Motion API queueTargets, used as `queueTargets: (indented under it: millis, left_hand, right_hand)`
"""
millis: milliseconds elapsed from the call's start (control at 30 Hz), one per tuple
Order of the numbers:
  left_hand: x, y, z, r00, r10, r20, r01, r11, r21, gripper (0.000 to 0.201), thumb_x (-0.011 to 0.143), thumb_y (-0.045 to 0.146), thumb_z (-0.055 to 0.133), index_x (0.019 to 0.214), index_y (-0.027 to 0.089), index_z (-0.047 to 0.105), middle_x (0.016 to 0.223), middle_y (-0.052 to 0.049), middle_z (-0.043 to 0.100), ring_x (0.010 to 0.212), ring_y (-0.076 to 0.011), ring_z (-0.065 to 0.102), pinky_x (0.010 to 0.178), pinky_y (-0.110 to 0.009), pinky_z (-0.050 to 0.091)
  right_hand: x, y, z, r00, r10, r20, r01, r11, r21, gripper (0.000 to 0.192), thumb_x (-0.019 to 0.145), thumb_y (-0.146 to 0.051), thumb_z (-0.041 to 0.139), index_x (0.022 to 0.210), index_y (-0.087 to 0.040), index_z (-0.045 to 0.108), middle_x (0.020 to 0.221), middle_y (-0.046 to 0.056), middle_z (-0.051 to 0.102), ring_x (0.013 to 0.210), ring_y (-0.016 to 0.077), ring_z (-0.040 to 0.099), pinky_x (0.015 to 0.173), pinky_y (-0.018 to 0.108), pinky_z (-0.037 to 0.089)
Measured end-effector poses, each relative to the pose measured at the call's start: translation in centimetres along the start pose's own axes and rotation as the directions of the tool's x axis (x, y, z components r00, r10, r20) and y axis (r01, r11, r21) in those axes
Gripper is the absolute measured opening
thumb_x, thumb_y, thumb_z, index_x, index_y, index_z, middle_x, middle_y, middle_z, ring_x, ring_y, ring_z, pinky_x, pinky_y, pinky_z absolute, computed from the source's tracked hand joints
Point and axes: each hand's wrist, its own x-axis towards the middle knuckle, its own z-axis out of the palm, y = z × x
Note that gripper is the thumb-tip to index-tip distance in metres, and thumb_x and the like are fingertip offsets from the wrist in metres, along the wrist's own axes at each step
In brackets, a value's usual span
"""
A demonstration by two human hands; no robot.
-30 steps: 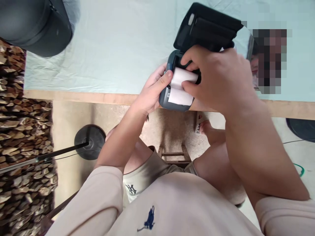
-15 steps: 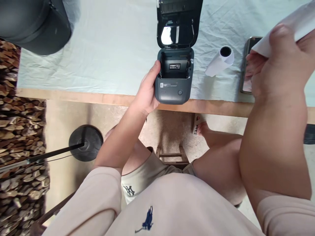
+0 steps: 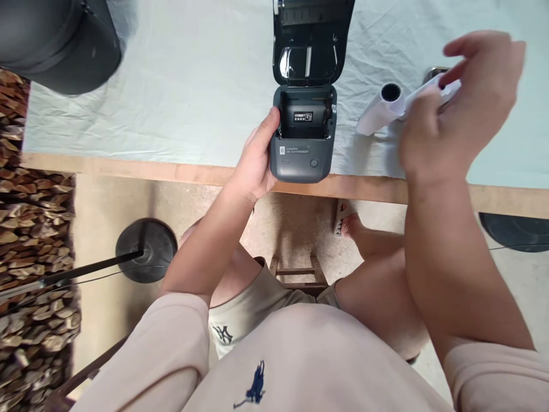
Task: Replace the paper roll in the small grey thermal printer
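Observation:
A small dark grey label printer (image 3: 302, 150) sits at the near edge of the table, its lid (image 3: 311, 43) flipped up and the paper bay bare. My left hand (image 3: 257, 157) grips the printer's left side. My right hand (image 3: 461, 109) hovers to the right, blurred, pinching a white paper strip (image 3: 429, 94) between thumb and fingers. A white paper roll (image 3: 380, 109) lies on the cloth just left of that hand, touching or nearly touching the strip.
The table wears a pale green cloth (image 3: 193, 97) with a wooden front edge (image 3: 150, 170). A dark round object (image 3: 60, 43) stands at the far left corner. A phone (image 3: 431, 73) peeks out behind my right hand. Below are a wooden stool (image 3: 298, 272), a round black stand base (image 3: 146, 249) and stacked firewood (image 3: 34, 240).
The roll left the printer's bay and now lies on the cloth. My right hand swung right with a paper strip, then dropped toward the roll. My left hand stayed on the printer.

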Motion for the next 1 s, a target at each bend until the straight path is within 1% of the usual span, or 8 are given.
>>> queueTargets:
  millis: [167,333,467,567,667,800,900,1000]
  left_hand:
    - [0.4,-0.5,-0.4,0.999,0.036,-0.034,-0.037,0.999,-0.007,0.064,0.130,0.047,0.034,0.109,0.016,0.085,0.106,-0.009,0.092,0.165,-0.0301,0.072,0.138,-0.042,0.062]
    - [0.5,-0.7,-0.9,0.997,0.054,-0.052,-0.052,0.998,0.035,0.049,0.126,0.044,0.049,0.109,0.019,0.087,0.103,-0.006,0.092,0.160,-0.0295,0.076,0.133,-0.037,0.065]
    - [0.3,-0.7,-0.7,0.998,0.045,-0.049,-0.044,0.998,0.033,0.048,0.126,0.044,0.049,0.111,0.018,0.086,0.112,-0.008,0.092,0.168,-0.0316,0.069,0.138,-0.043,0.063]
    - [0.1,-0.8,-0.6,0.997,0.061,-0.043,-0.059,0.997,0.047,0.053,0.127,0.050,0.046,0.115,0.017,0.085,0.120,-0.010,0.091,0.173,-0.0355,0.063,0.140,-0.050,0.061]
    - [-0.1,-1.0,-0.6,0.995,0.095,-0.041,-0.091,0.992,0.089,0.045,0.126,0.049,0.051,0.114,0.019,0.084,0.124,-0.011,0.091,0.177,-0.0365,0.058,0.143,-0.050,0.058]
    - [-0.4,-1.0,-0.2,0.992,0.118,-0.046,-0.112,0.987,0.117,0.037,0.128,0.029,0.045,0.115,0.019,0.078,0.112,-0.005,0.087,0.181,-0.0300,0.054,0.145,-0.051,0.055]
    - [-0.5,-1.0,0.2,0.991,0.128,-0.042,-0.123,0.986,0.109,0.032,0.126,0.028,0.050,0.111,0.021,0.077,0.113,-0.003,0.086,0.179,-0.0283,0.056,0.142,-0.045,0.057]
    - [-0.6,-1.0,0.5,0.992,0.116,-0.049,-0.111,0.990,0.092,0.022,0.122,0.032,0.064,0.108,0.023,0.079,0.120,-0.005,0.089,0.172,-0.0304,0.064,0.135,-0.043,0.063]
  right_hand:
    - [-1.0,-4.9,0.0,0.947,0.196,0.256,-0.163,0.976,-0.144,0.053,0.100,-0.031,0.082,0.151,-0.025,0.072,0.155,0.020,0.069,0.126,0.0435,0.076,0.107,0.066,0.059]
    - [-0.7,-4.1,2.3,0.953,0.161,0.257,-0.165,0.986,-0.006,0.049,0.092,-0.014,0.079,0.137,-0.032,0.071,0.143,0.014,0.070,0.122,0.0377,0.071,0.099,0.055,0.057]
    - [0.0,-1.8,4.5,1.000,-0.011,0.018,0.004,0.932,0.363,0.062,0.081,-0.012,0.077,0.135,-0.034,0.053,0.128,0.008,0.061,0.092,0.0240,0.058,0.092,0.047,0.053]
    - [0.4,-2.0,4.2,0.956,-0.085,-0.280,0.249,0.739,0.626,0.044,0.079,-0.022,0.071,0.116,-0.032,0.049,0.109,0.003,0.052,0.079,0.0194,0.049,0.085,0.044,0.050]
    - [-0.2,-4.1,1.7,0.920,-0.207,-0.333,0.384,0.646,0.660,0.024,0.084,-0.027,0.063,0.107,-0.032,0.057,0.107,0.004,0.056,0.090,0.0221,0.062,0.083,0.043,0.051]
    - [-2.0,-7.0,-0.9,0.892,-0.452,0.008,0.394,0.787,0.474,0.038,0.088,-0.023,0.071,0.124,-0.036,0.071,0.125,0.004,0.080,0.114,0.0336,0.077,0.106,0.056,0.057]
    - [-2.6,-7.7,-1.0,0.875,-0.431,0.222,0.371,0.890,0.264,0.036,0.093,-0.021,0.073,0.126,-0.036,0.077,0.126,0.007,0.086,0.128,0.0430,0.077,0.110,0.063,0.053]
    - [-2.6,-7.8,-0.8,0.873,-0.405,0.271,0.360,0.911,0.202,0.029,0.101,-0.019,0.067,0.122,-0.036,0.078,0.125,0.006,0.087,0.128,0.0392,0.079,0.106,0.057,0.054]
